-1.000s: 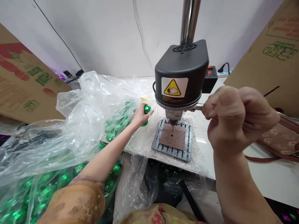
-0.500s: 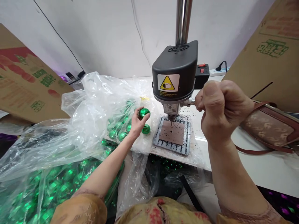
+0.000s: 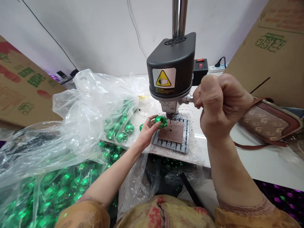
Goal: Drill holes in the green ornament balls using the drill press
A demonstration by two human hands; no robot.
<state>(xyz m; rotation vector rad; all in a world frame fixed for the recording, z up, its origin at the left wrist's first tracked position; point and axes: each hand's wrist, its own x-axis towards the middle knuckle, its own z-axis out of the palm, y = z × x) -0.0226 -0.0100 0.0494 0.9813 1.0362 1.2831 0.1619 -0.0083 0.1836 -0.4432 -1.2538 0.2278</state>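
Between the thumb and fingers of my left hand (image 3: 147, 132) is a shiny green faceted ball (image 3: 161, 122), held just left of the drill bit. My right hand (image 3: 219, 103) is closed round the feed handle (image 3: 188, 98) of a black bench drill press (image 3: 171, 68); the fist hides most of that handle. Under the bit lies a brown board (image 3: 174, 134) with a small dark hole, resting on the slotted metal base (image 3: 186, 144). Dark shavings are scattered over both. More green balls (image 3: 122, 137) sit on the table to the left, partly inside a clear plastic bag (image 3: 83, 101).
A large bag of green balls (image 3: 54, 186) fills the lower left. Cardboard boxes (image 3: 26, 82) (image 3: 277, 60) stand at both sides. A patterned handbag (image 3: 268, 122) with a brown strap lies at the right. Behind the drill are a switch box (image 3: 200, 71) and a power strip (image 3: 219, 68).
My left hand has carried the green ball rightward from beside the other balls to the edge of the drill base. My right hand keeps its grip on the handle. The view has shifted slightly.
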